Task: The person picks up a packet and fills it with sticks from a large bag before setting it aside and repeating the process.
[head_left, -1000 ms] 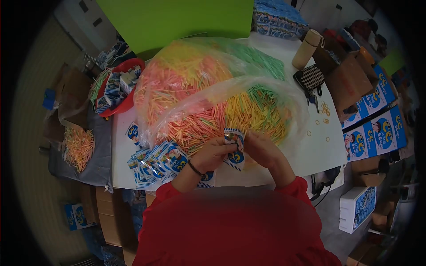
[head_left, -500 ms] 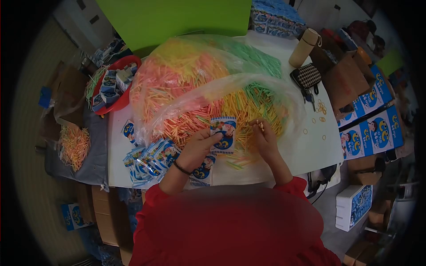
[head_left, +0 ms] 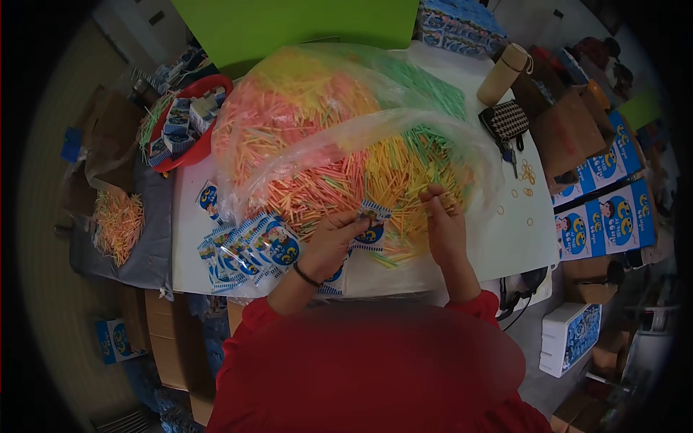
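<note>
A small blue-and-white printed packet (head_left: pixel 374 222) is pinched by my left hand (head_left: pixel 328 245), which wears a dark bracelet. My right hand (head_left: pixel 444 227) is raised over the near right part of the sticks, its fingers curled together; what they hold, if anything, is too small to make out. Behind both hands a large clear plastic bag (head_left: pixel 310 148) lies open, full of pink, yellow and green sticks (head_left: pixel 393 173). More printed packets (head_left: pixel 253 249) lie overlapping left of my left hand, and a few loose sticks (head_left: pixel 397 254) rest between my hands.
A red basket (head_left: pixel 198 151) of packets stands at the left, near a pile of sticks (head_left: pixel 119 227) on grey cloth. At the right are a tan bottle (head_left: pixel 503 74), a checked pouch (head_left: pixel 505 119), rubber bands (head_left: pixel 528 173) and printed boxes (head_left: pixel 605 224). A green panel (head_left: pixel 296 25) stands behind.
The packet in my left hand is now lower and tilted, and that hand has shifted slightly right. My right hand has moved a little right and turned, with its fingertips raised.
</note>
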